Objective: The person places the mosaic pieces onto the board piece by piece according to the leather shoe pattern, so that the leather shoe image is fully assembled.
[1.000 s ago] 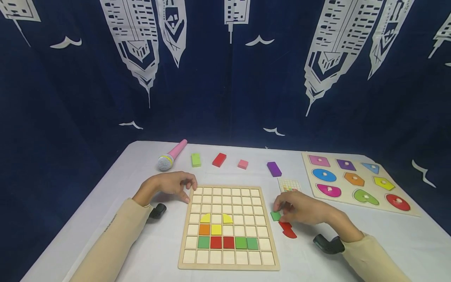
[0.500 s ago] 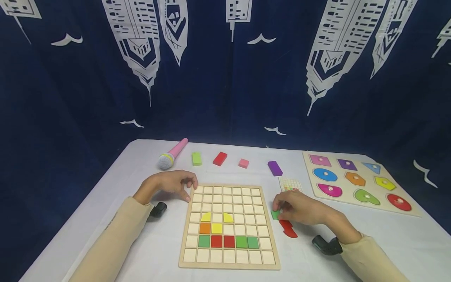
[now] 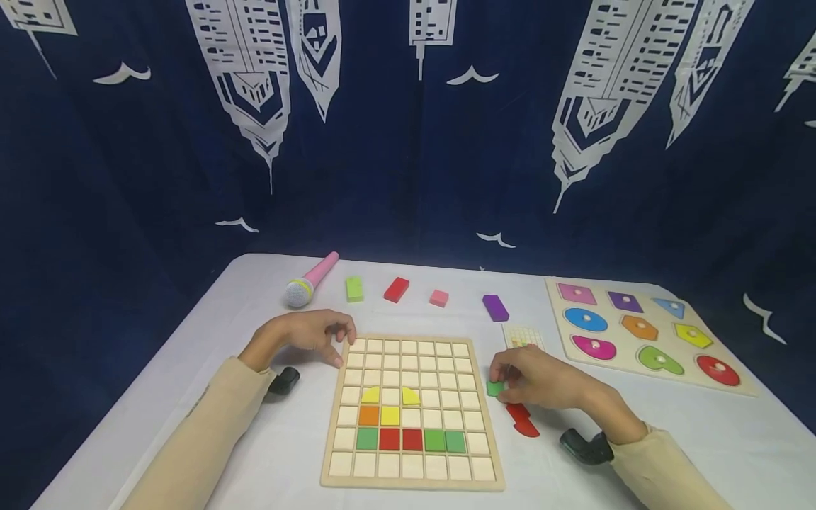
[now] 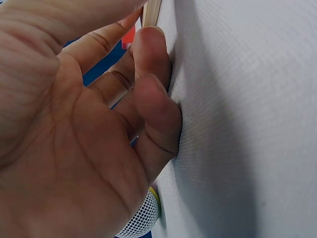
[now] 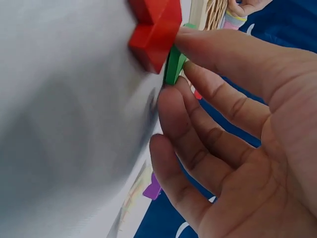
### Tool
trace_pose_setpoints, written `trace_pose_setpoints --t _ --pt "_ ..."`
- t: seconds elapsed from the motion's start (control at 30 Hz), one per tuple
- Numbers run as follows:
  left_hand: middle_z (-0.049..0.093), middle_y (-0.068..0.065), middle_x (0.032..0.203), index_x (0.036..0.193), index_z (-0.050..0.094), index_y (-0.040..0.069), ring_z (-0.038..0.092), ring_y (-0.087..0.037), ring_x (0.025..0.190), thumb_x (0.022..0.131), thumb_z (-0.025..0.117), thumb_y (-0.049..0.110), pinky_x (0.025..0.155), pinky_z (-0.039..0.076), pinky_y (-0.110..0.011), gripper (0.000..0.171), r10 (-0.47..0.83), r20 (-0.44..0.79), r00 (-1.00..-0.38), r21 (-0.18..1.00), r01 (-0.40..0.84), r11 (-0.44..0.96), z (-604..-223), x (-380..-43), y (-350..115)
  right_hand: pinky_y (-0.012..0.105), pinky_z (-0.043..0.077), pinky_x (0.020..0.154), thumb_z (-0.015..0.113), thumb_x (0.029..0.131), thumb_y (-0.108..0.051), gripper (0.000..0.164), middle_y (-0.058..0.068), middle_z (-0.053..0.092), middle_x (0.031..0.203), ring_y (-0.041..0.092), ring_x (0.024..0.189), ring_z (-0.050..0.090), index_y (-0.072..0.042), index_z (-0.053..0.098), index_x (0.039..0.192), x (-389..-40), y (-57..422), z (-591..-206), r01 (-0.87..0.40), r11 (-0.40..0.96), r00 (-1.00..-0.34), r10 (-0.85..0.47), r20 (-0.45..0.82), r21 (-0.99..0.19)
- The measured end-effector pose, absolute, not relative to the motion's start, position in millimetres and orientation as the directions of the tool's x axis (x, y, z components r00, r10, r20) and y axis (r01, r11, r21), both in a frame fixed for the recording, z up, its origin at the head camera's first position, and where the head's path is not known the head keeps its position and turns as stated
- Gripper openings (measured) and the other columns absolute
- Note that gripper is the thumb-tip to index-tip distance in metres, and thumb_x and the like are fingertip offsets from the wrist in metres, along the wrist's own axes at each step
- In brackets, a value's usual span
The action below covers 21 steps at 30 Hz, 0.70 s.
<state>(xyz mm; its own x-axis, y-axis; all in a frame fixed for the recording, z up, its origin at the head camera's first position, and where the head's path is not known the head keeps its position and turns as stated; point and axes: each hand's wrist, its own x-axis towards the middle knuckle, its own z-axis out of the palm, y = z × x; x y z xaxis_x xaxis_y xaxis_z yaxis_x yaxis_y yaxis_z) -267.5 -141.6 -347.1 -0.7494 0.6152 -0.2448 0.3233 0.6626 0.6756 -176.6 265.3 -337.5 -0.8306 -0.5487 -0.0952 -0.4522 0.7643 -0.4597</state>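
A wooden grid board (image 3: 413, 465) lies in front of me, with coloured square and rounded tiles in its lower cells. At its upper left corner my left hand (image 3: 309, 331) grips the frame between thumb and index finger; the other fingers curl close over the cloth in the left wrist view. Just beyond the board's right edge, my right hand (image 3: 542, 377) pinches a green tile (image 5: 174, 65) between thumb and index finger. The fingers partly cover this tile (image 3: 494, 388) in the head view. Beside the thumb lie red tiles (image 3: 524, 423), one overlapping another.
A small printed grid card (image 3: 524, 336) lies behind the right hand. At right is a shape puzzle board (image 3: 615, 342). Along the back sit a pink toy microphone (image 3: 309, 282), a lime block (image 3: 354, 289), a red block (image 3: 397, 289), a pink block (image 3: 438, 297) and a purple block (image 3: 495, 307).
My right hand has shifted slightly left with the green tile, away from the red tiles and closer to the board. The left hand stays at the board's corner.
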Motion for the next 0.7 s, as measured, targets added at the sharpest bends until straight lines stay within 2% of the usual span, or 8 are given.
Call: trace_pose_setpoints --t 0.17,0.4,0.7 --pt "0.052 -0.004 0.092 0.102 0.064 0.013 0.041 -0.018 0.076 0.072 0.086 0.008 0.071 0.035 -0.030 0.037 0.614 -0.242 -0.751 0.669 0.329 0.666 -348.0 -267.5 -140.8 0.024 0.050 0.069 0.079 0.081 -0.013 0.019 -0.008 0.062 0.083 0.013 0.079 0.057 -0.019 0.067 0.093 -178.3 259.0 -330.3 -0.499 0.753 -0.815 -0.576 -0.061 -0.428" --pt "0.051 -0.004 0.092 0.101 0.064 0.012 0.040 -0.018 0.074 0.072 0.086 0.007 0.070 0.035 -0.030 0.037 0.615 -0.236 -0.753 0.673 0.330 0.662 -348.2 -266.6 -144.3 0.025 0.050 0.071 0.079 0.083 -0.015 0.016 -0.009 0.064 0.086 0.009 0.079 0.059 -0.018 0.067 0.094 -179.0 227.8 -318.4 -0.569 0.692 -0.753 -0.656 -0.058 -0.445" --pt "0.051 -0.004 0.092 0.101 0.064 0.011 0.040 -0.018 0.074 0.072 0.086 0.008 0.070 0.035 -0.030 0.037 0.614 -0.241 -0.751 0.673 0.327 0.663 -346.4 -266.5 -143.0 0.023 0.049 0.074 0.079 0.084 -0.016 0.016 -0.009 0.063 0.083 0.009 0.078 0.058 -0.018 0.066 0.092 -180.6 184.8 -327.7 -0.652 0.597 -0.650 -0.757 -0.061 -0.468"
